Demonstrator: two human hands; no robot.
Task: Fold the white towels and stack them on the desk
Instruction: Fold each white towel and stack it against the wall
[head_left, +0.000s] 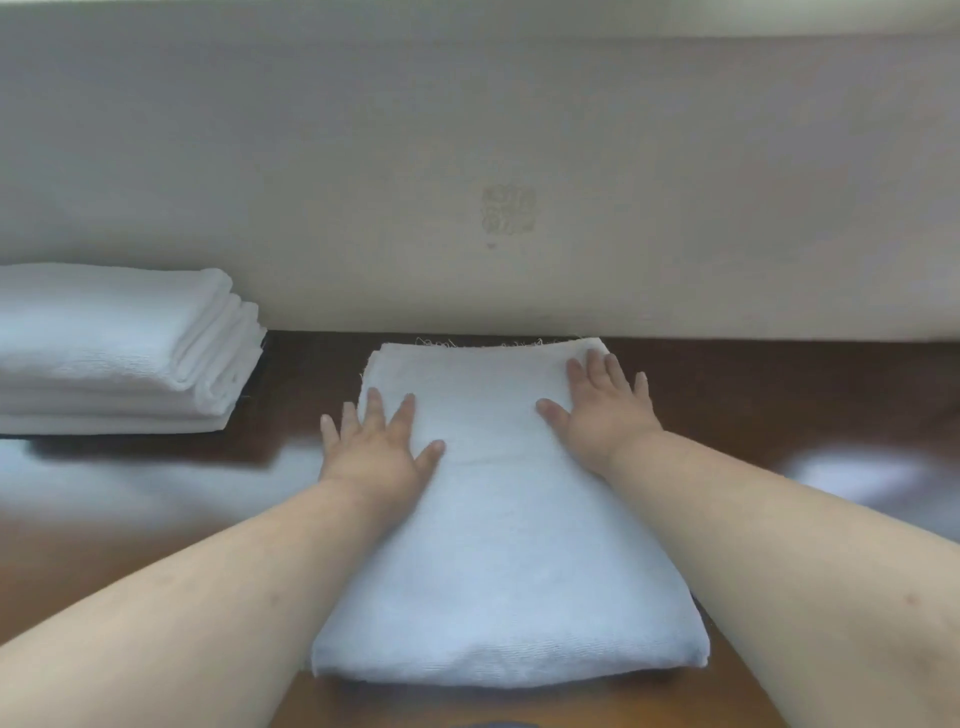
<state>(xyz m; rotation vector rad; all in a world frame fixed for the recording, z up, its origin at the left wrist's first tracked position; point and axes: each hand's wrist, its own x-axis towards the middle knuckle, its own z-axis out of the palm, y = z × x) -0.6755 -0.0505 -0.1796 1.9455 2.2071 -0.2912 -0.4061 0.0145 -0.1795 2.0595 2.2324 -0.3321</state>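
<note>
Folded towel on desk, left hand, right hand pressing flat, nothing held in either grip

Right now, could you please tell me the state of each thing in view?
Towel: folded, flat on the desk, frayed far edge.
Stack: folded towels piled at the far left.
Left hand: open, pressing the towel's left edge.
Right hand: open, flat on the towel's far right.
Desk: dark, glossy.

The stack of folded towels runs off the left edge; the wall mark is blurred.
</note>
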